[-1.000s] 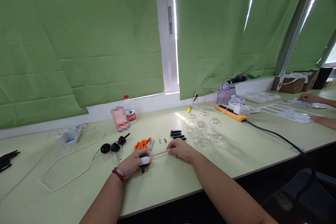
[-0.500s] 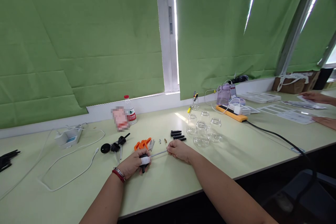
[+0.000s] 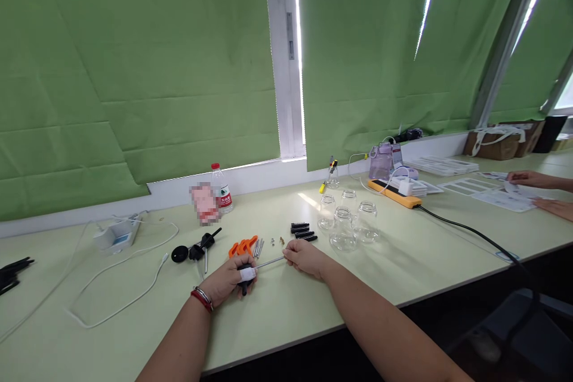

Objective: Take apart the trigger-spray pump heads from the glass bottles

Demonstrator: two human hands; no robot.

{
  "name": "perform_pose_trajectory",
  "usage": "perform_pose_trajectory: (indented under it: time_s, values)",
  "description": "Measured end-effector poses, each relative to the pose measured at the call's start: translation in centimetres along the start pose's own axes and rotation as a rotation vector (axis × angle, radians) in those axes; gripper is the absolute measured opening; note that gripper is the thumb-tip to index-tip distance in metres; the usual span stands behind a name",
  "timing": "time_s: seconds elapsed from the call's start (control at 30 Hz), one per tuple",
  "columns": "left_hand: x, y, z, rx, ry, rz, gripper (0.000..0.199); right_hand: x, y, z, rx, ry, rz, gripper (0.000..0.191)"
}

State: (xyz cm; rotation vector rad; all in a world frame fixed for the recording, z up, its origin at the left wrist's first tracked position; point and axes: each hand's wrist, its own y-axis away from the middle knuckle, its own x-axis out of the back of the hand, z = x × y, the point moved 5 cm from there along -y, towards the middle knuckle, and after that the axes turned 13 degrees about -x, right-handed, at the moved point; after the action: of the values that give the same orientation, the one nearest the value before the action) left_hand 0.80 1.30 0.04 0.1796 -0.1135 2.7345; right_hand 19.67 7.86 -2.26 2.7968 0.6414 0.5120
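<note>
a thin metal rod (image 3: 271,261) is held between two hands above the table (image 3: 277,316).
the black part (image 3: 245,287) at the rod's one end is clasped in the left hand (image 3: 224,282); the other end is pinched by the fingertips of the right hand (image 3: 307,256). rod and part are best held in line, with light pressure. room for movement is offered toward the near edge; beyond, it is limited by orange parts (image 3: 243,247), black ridged parts (image 3: 301,227) and, rightward, clear jars (image 3: 343,234).
</note>
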Motion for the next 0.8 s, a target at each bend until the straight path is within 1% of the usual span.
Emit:
perform_pose_trajectory:
  time_s: [0.37,0.47,0.57,0.7,0.8]
  values:
    - [-0.15,0.09,0.32,0.003,-0.025,0.015,0.021,-0.28,0.45,-0.52,0.021,-0.012,0.002,0.029]
    - [-0.12,0.11,0.32,0.008,-0.018,0.018,0.022,-0.20,0.36,-0.50,0.005,-0.035,-0.004,0.030]
    - [-0.09,0.12,0.28,0.008,-0.015,0.016,0.022,0.01,0.26,-0.42,-0.002,-0.069,-0.059,0.027]
    - [-0.08,0.12,0.21,0.005,-0.006,0.013,0.021,0.46,0.36,-0.35,0.010,-0.123,-0.174,0.013]
    - [-0.16,0.15,0.38,-0.004,0.006,0.006,0.020,0.71,0.40,-0.21,0.008,-0.137,-0.217,0.015]
